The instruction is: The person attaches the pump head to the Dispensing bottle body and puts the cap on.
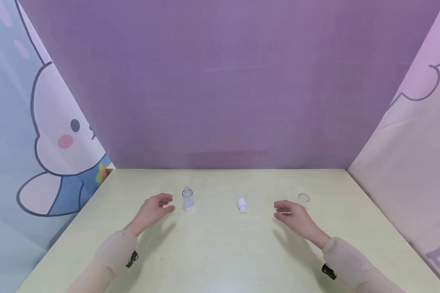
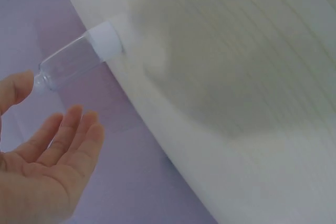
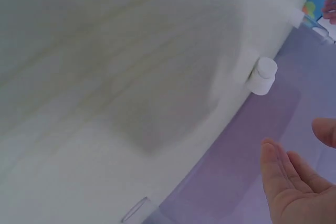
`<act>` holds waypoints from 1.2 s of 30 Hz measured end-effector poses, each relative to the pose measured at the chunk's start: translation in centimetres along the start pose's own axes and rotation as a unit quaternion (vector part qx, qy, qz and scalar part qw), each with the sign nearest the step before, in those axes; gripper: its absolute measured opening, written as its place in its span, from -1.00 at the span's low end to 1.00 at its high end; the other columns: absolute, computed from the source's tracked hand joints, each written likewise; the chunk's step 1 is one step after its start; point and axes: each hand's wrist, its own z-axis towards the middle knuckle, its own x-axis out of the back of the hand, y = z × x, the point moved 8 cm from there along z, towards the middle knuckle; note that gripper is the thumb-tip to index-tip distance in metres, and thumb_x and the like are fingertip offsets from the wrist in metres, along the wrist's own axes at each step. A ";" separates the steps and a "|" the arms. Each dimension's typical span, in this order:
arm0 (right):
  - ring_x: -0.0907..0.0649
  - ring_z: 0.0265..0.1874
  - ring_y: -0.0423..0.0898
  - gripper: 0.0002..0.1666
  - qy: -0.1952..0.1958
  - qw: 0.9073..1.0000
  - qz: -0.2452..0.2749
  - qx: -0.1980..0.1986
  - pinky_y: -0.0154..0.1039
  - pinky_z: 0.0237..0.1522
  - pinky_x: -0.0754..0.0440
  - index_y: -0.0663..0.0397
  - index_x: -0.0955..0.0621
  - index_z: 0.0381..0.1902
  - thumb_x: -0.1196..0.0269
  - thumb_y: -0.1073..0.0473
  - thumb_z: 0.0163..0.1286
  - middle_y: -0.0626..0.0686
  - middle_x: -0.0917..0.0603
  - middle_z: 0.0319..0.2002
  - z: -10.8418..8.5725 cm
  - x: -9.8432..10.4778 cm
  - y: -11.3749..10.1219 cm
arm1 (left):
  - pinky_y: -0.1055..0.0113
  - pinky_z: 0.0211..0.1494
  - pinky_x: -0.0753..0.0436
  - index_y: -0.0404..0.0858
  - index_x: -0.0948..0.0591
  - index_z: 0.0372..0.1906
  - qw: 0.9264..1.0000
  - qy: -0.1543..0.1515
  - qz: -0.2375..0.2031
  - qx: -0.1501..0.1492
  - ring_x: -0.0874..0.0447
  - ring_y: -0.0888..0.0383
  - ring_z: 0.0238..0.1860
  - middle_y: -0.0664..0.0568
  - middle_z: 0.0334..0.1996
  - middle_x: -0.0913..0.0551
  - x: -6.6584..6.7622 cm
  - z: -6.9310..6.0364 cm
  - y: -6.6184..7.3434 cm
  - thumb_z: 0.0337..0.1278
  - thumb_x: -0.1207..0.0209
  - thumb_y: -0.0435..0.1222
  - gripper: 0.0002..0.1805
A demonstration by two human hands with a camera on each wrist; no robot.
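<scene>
My left hand point(image 1: 152, 211) hovers just left of a clear bottle point(image 1: 188, 199), holding nothing, its fingers and thumb apart. That bottle stands upright, with a white base point(image 2: 106, 42) and a narrow clear tip. Between the hands sits a small white plastic piece point(image 1: 242, 205); in the right wrist view it shows a round knob point(image 3: 267, 67) on a wider body. To its right, my right hand point(image 1: 297, 219) is raised above the table with nothing in its grasp. Partly behind this hand stands a clear, open-rimmed cup-like piece point(image 1: 304, 198), whose lower part is hard to see.
All three things stand on a pale wood-grain table point(image 1: 220, 248). A purple sheet point(image 1: 227, 89) hangs behind its far edge. Printed cloths, one blue with a cartoon figure point(image 1: 66, 126) and one pale point(image 1: 414, 162), flank the sides.
</scene>
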 end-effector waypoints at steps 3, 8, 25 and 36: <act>-0.62 -0.08 0.16 -0.57 -0.003 1.000 -0.004 0.007 -0.17 -0.14 -0.60 0.36 -0.49 0.04 -0.21 0.29 0.22 0.31 -0.59 -0.03 0.2 -0.4 -0.1 | 0.02 0.10 -0.46 -0.38 -0.43 0.15 1.000 -0.007 -0.002 0.003 -0.49 -0.16 0.08 -0.24 0.07 -0.53 -0.3 0.3 -0.1 0.14 -0.16 -0.17 -0.48; -0.60 -0.06 0.19 -0.56 -0.011 1.000 -0.004 0.012 -0.13 -0.10 -0.59 0.39 -0.48 0.05 -0.20 0.31 0.21 0.33 -0.58 -0.01 0.5 -1.0 -0.4 | 0.02 0.14 -0.43 -0.40 -0.40 0.17 0.999 -0.026 -0.028 0.020 -0.44 -0.18 0.13 -0.26 0.13 -0.48 -1.1 0.8 -0.5 0.14 -0.16 -0.19 -0.46; -0.55 0.01 0.20 -0.54 -0.046 0.999 -0.001 -0.002 -0.06 0.00 -0.53 0.39 -0.46 0.08 -0.19 0.32 0.22 0.32 -0.54 0.04 2.4 -4.1 -1.3 | -0.01 0.20 -0.37 -0.47 -0.36 0.18 0.994 -0.058 -0.083 0.029 -0.38 -0.24 0.18 -0.33 0.17 -0.41 -3.9 2.6 -1.0 0.06 -0.19 -0.31 -0.43; -0.55 0.02 0.19 -0.49 -0.076 0.997 -0.009 -0.020 -0.01 0.03 -0.50 0.39 -0.44 0.10 -0.23 0.31 0.18 0.31 -0.53 0.06 3.6 -6.5 -1.6 | 0.02 0.20 -0.37 -0.56 -0.35 0.14 0.991 -0.061 -0.117 0.017 -0.40 -0.25 0.15 -0.39 0.12 -0.42 -4.7 3.5 -1.1 -0.04 -0.23 -0.40 -0.40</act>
